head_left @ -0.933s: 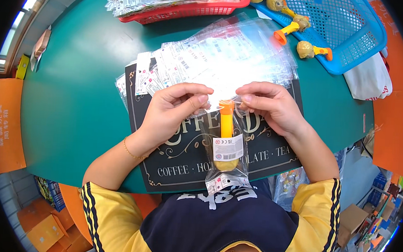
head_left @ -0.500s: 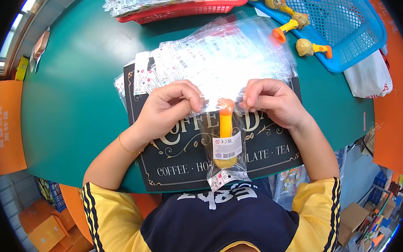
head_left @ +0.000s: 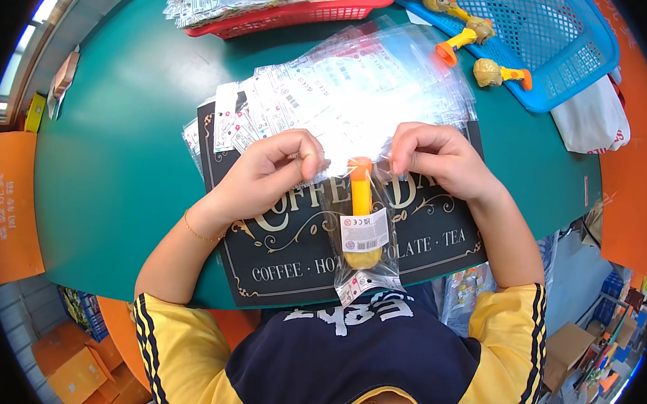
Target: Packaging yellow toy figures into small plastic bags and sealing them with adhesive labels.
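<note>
While both hands pinch the top edge of a clear bag [head_left: 362, 238], left hand [head_left: 266, 176] and right hand [head_left: 437, 158] have fingers closed on its 2 corners, stretching the mouth flat. Orange-and-yellow toy [head_left: 360, 212] sits inside, over the black mat [head_left: 275, 266].

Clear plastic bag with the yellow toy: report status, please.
Left hand and right hand pinch clear plastic bag top. Yellow-orange toy inside. Nothing blocking.
</note>
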`<state>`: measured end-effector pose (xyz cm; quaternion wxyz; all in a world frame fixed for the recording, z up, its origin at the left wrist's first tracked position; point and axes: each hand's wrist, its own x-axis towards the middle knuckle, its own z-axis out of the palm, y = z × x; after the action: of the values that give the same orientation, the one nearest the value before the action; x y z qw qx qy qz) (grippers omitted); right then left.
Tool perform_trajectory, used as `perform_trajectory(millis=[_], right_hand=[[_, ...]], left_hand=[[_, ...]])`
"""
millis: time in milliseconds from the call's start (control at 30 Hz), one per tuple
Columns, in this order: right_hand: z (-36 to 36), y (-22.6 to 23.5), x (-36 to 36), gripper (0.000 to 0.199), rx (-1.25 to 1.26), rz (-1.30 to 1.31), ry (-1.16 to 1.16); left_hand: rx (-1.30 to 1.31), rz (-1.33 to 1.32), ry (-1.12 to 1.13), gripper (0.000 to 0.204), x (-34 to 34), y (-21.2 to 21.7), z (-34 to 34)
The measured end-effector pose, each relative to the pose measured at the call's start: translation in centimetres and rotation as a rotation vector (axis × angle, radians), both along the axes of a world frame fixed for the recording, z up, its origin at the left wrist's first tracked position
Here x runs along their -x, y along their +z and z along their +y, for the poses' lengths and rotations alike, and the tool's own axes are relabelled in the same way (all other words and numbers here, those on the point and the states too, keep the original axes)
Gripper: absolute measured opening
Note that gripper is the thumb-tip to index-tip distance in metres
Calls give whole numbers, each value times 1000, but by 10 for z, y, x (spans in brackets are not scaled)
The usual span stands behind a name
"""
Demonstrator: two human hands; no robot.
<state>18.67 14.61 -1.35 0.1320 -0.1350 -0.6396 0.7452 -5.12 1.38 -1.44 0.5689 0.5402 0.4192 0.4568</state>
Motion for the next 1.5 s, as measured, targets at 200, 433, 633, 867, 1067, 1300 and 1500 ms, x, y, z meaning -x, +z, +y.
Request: perform_trajectory(millis=[200, 433, 633, 867, 1067, 1300, 1500], right_hand=[[1, -5, 0, 9, 94, -108, -48], [-5, 0, 6, 11, -273, -191, -89], [-8, 3, 8, 12, -588, -232, -83], [-10, 6, 10, 12, -584, -274, -100], [-5, -1, 5, 11, -247, -340, -104], [-3, 13, 1, 27, 125, -359, -162], [-4, 14, 3, 32, 284, -399, -128]], left_hand=[[-75, 211, 45, 11, 0, 0, 1], [203, 286, 109, 9, -11, 8, 1], [-80, 635, 114, 6, -14, 6, -1], [-96, 685, 132, 6, -16, 6, -1], [-91, 652, 129, 7, -15, 4, 0], [-99, 589, 138, 7, -12, -1, -1], [-110, 658, 105, 9, -12, 1, -1]])
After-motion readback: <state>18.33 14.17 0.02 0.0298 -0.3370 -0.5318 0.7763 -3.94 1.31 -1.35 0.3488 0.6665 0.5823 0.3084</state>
